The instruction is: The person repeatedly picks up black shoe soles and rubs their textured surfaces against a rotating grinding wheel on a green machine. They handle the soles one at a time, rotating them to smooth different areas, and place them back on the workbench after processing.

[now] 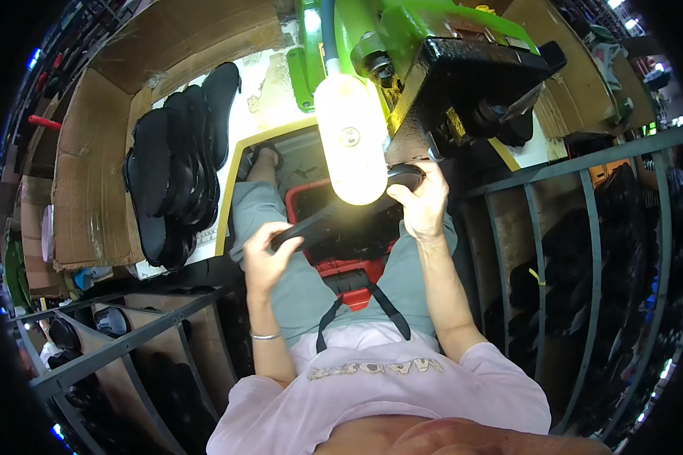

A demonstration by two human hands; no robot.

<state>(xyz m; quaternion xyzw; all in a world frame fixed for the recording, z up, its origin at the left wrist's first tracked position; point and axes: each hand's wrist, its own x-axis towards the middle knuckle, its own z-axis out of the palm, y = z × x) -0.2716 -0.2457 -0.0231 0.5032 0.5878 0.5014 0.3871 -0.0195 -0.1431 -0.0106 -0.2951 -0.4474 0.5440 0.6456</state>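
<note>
A black shoe sole [306, 225] is held up over my lap, one end in each hand. My left hand [268, 254] pinches its near left end between thumb and fingers. At the far right end, my right hand [425, 201] grips the curved tip, just below the black head of a green machine [463, 83]. A bright lamp [350, 136] hangs in front and hides the middle of the sole. Several more black soles [176, 163] lie in an overlapping pile on the table to the left.
A cardboard box [91, 174] walls off the table's left side. Metal racks stand on both sides, the right rack [535, 227] and left rack [129, 349] holding dark pieces. Below the sole is a red-rimmed container [300, 193] between my legs. More dark pieces [514, 130] lie right of the machine.
</note>
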